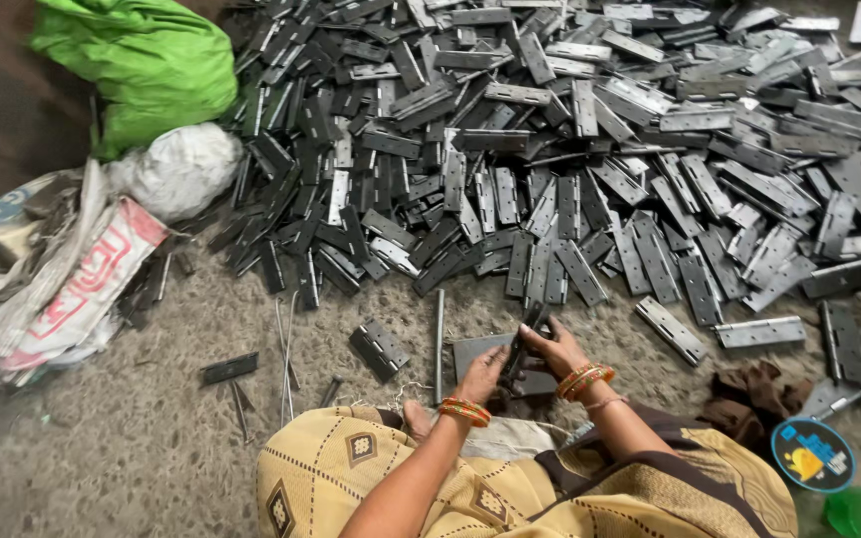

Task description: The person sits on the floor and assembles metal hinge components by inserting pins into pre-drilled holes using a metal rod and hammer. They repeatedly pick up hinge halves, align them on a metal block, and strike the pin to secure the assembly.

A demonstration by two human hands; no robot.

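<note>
Fingers (540, 334) of your right hand (553, 349) and your left hand (483, 372) clench one dark metal hinge (520, 344), held upright over a flat steel plate (475, 351) on the floor (151, 438), just in front of the hinge pile (570, 149). Judged by its look, the hinge is stiff, fairly heavy and sharp-edged, and probably swings at its knuckle. Grip it by both flat leaves, clear of the barrel.

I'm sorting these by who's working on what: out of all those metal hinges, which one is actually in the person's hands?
The dark hinge held upright between the left hand and right hand, just below the big pile. The others lie loose on the floor.
</note>
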